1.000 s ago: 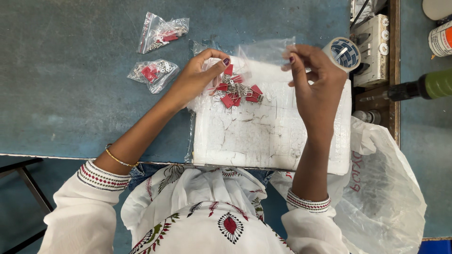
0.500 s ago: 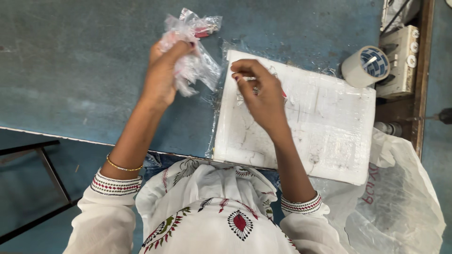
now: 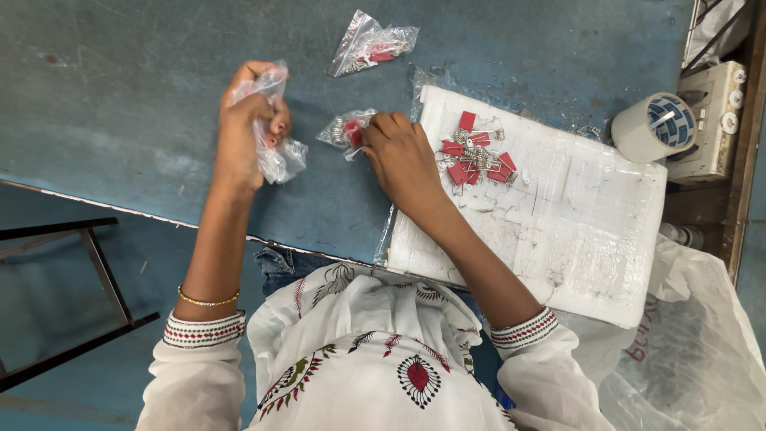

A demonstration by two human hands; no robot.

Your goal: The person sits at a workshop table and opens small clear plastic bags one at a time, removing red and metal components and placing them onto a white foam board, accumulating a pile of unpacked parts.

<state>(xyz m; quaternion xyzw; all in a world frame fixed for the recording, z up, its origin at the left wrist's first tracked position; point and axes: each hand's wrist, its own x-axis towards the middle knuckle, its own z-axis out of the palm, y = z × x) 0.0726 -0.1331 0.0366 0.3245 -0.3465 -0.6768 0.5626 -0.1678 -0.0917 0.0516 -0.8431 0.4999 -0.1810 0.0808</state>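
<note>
Clear bag (image 3: 271, 152) now sits crumpled in the left hand (image 3: 249, 120), off the foam board (image 3: 558, 215); right hand (image 3: 403, 156) has dropped to the desk, pinching a filled bag (image 3: 345, 132) by the board's left edge, so another pack's done I reckon

The right hand (image 3: 403, 156) has dropped onto a filled bag (image 3: 345, 132) on the table (image 3: 120, 88).

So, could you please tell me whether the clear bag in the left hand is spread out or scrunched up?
Scrunched up: the left hand grips the clear plastic bag in a fist, crumpled plastic bulging above and below the fingers. Its contents cannot be told.
</note>
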